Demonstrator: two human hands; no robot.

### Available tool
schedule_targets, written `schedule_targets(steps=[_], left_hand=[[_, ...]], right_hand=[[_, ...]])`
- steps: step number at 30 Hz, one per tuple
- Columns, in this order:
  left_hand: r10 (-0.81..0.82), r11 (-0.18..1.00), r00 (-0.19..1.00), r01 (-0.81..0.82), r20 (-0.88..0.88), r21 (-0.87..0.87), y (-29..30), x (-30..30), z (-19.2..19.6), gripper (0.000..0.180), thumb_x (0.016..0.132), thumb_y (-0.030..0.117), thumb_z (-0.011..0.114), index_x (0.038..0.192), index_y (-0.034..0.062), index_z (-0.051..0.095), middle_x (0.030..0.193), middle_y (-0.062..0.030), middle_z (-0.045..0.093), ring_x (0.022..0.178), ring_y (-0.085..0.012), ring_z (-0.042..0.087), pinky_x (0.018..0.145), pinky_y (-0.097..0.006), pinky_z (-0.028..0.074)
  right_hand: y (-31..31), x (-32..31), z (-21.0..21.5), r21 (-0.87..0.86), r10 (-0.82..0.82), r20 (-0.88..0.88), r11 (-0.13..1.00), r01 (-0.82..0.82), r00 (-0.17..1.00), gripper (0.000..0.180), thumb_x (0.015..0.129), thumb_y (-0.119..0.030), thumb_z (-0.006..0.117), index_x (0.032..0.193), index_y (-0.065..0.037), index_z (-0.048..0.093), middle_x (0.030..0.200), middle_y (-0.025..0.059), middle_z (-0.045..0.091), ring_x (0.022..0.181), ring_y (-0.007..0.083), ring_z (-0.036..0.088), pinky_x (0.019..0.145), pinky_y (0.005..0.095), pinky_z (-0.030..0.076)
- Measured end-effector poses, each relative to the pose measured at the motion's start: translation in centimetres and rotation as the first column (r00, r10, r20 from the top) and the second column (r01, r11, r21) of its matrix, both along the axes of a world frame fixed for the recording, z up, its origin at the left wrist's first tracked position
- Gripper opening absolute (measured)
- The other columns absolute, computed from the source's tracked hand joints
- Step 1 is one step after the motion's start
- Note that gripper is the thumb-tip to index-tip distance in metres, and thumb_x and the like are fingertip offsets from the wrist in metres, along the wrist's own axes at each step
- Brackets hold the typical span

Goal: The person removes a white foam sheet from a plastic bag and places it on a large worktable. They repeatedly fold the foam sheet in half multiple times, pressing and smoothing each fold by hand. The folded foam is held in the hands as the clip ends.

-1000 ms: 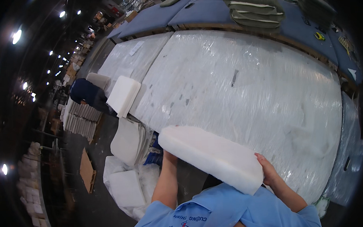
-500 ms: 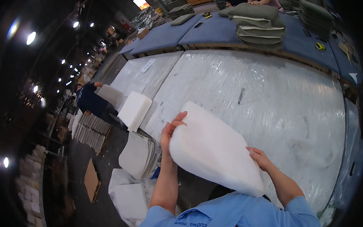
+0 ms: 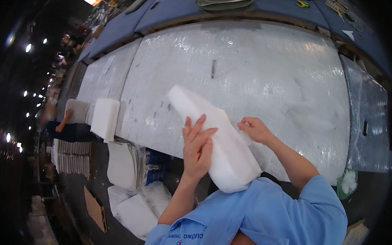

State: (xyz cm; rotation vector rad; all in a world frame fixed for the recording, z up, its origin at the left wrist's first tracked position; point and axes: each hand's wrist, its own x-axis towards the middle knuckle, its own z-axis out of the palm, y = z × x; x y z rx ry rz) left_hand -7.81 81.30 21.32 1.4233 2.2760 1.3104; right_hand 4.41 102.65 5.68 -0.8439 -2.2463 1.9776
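Observation:
A thick white foam-like cushion (image 3: 225,154) stands tilted on its edge in front of me, its lower end against my shirt. My left hand (image 3: 198,150) lies on its left face, fingers spread and pressing on it. To the right of the cushion, my right hand (image 3: 254,130) is closed in a pinch close by its edge. Whatever is between those fingertips is too small to make out. Beneath is a wide table (image 3: 285,89) wrapped in clear plastic film.
White pads (image 3: 105,119) sit at the table's left corner, with more pads (image 3: 122,164) stacked below. A person (image 3: 69,127) handles a pad at far left. Blue-topped tables (image 3: 170,13) hold green cushions (image 3: 226,1) along the back. A green bag (image 3: 347,183) is at right.
The cushion has turned onto its edge. My left hand has moved from its upper corner onto its face; my right hand has come off its edge into a pinch. The view has shifted right and down.

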Motion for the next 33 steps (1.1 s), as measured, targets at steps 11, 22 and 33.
schedule_targets(steps=[11,22,33], left_hand=[[-0.126,0.952,0.975,0.068,-0.182,-0.299,0.5,6.4,0.1,0.073,0.093,0.009,0.048,0.158,-0.0148,0.024,0.166,-0.0318,0.028,0.157,-0.0565,0.008,0.125,-0.065,-0.002],[-0.155,0.965,0.977,0.118,-0.144,-0.235,-0.1,7.5,-0.9,0.095,0.089,0.017,0.061,0.161,-0.0128,0.008,0.170,-0.0320,0.014,0.158,-0.0540,0.002,0.126,-0.063,-0.002],[-0.252,0.934,0.916,0.145,-0.312,-0.327,1.2,6.7,-1.7,0.085,0.092,0.026,0.065,0.161,-0.0063,0.028,0.170,-0.0291,0.020,0.158,-0.0540,0.004,0.125,-0.064,-0.001]], right_hand=[[-6.7,6.1,11.3,0.351,0.170,-0.272,0.934,-0.067,0.947,0.041,0.106,-0.040,0.053,0.087,-0.005,0.063,0.085,0.0153,0.065,0.082,0.0390,0.064,0.072,0.0472,0.050],[-4.4,8.6,2.2,0.177,-0.199,-0.019,0.964,0.199,0.980,0.033,0.104,-0.036,0.059,0.099,-0.005,0.069,0.084,0.0191,0.070,0.076,0.0368,0.068,0.071,0.0441,0.051],[-2.8,4.6,4.1,0.333,0.045,0.044,0.941,-0.057,0.998,0.028,0.102,-0.034,0.061,0.105,-0.007,0.067,0.098,0.0180,0.073,0.092,0.0381,0.070,0.082,0.0479,0.052]])
